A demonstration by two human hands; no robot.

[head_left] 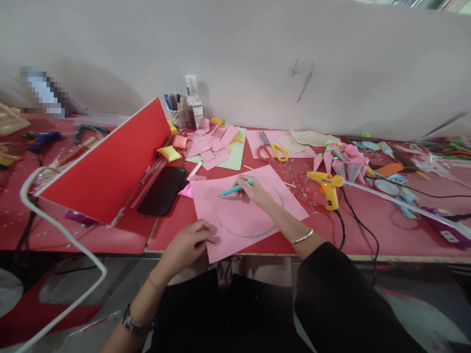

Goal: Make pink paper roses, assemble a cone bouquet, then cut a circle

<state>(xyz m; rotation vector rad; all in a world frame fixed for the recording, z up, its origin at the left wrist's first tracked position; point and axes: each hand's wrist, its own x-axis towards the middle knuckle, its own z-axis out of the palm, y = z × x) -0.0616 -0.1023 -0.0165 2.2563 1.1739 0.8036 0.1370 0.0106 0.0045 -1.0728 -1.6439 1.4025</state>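
Observation:
A sheet of pink paper (245, 211) lies on the red table in front of me, with a large curved line drawn on it. My right hand (254, 190) rests over the upper middle of the sheet, its fingers closed round a teal marker pen (230, 190). The pen's tip points left, at or just above the paper; I cannot tell which. At the sheet's lower left edge lies my left hand (189, 244), fingers loosely spread on the paper, holding nothing. My right forearm hides part of the drawn line.
Left stand a red board (114, 166) and a black phone (162, 191). Behind the sheet are pink paper scraps (208, 147), scissors (271, 147), a pen cup (178, 117) and a bottle (196, 108). A yellow glue gun (327, 186) with a cord lies right, near pink cones (346, 159).

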